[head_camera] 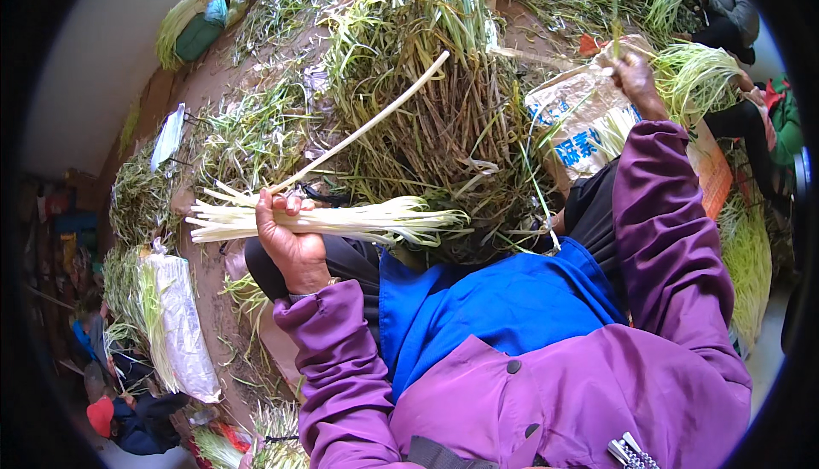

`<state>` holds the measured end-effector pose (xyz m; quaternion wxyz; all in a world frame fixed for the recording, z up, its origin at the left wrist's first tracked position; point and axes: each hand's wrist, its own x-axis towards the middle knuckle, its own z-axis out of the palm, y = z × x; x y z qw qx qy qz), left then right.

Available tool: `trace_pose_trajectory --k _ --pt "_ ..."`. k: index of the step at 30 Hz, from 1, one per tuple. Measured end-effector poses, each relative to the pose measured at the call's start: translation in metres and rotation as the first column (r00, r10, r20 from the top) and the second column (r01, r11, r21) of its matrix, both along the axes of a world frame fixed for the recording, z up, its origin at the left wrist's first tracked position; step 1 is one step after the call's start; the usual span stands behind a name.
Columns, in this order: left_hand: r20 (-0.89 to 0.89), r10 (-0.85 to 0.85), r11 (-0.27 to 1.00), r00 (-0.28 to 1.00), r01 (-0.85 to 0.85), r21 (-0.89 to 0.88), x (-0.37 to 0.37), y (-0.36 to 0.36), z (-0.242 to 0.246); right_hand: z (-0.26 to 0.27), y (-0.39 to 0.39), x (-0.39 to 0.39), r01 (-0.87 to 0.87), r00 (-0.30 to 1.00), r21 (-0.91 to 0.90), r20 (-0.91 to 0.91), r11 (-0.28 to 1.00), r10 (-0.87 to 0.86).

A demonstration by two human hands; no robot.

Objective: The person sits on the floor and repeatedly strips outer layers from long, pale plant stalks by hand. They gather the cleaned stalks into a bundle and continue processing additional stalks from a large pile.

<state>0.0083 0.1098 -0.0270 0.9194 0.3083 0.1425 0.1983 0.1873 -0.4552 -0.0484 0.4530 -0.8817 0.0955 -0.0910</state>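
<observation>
My left hand [288, 239] is closed around a bundle of pale, whitish-green vegetable stalks [358, 221], held level above my left knee. One longer stalk [377, 120] sticks out of the same grip, slanting up to the right. My right hand [638, 82] is raised on the right, its fingers pinched on a motion-blurred yellow-green leaf strip [615, 8]. Below that hand lies a printed woven sack [569, 101], with pale stalks [614, 130] on it. In front of me rises a large heap of uncleaned stalks [435, 111] with brownish stems and green leaves.
A blue apron [486, 309] covers my lap. Leaf scraps [256, 143] litter the floor. At left, a white plastic-wrapped bundle [185, 322] lies beside pale leaves. People sit at right, among them one in a grey jacket [729, 5]; another wears a red hat [100, 415] at lower left.
</observation>
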Motion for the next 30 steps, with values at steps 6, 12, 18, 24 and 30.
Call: trace_pose_trajectory --k 6,12,18,24,30 --pt "-0.093 -0.079 0.995 0.993 0.085 0.054 0.001 -0.042 -0.001 -0.016 0.155 -0.085 -0.788 0.613 -0.178 -0.31 0.589 0.726" --pt "-0.203 -0.339 0.912 0.919 0.374 0.169 -0.002 -0.085 -0.026 0.025 0.271 -0.129 -0.445 0.685 0.829 0.071 0.339 0.725" --pt "-0.196 -0.36 0.866 0.912 0.405 0.293 -0.003 -0.087 -0.011 0.03 0.27 -0.102 -0.77 0.638 0.089 0.105 0.631 0.763" --pt "-0.244 -0.331 0.837 0.912 0.403 0.371 0.001 -0.089 -0.014 0.034 0.323 -0.123 -0.938 0.321 -0.236 -0.323 0.252 0.89" --pt "-0.231 -0.295 0.944 0.927 0.32 0.077 0.009 -0.075 -0.013 -0.011 0.305 -0.02 -0.559 0.814 -0.463 -0.146 0.688 0.563"
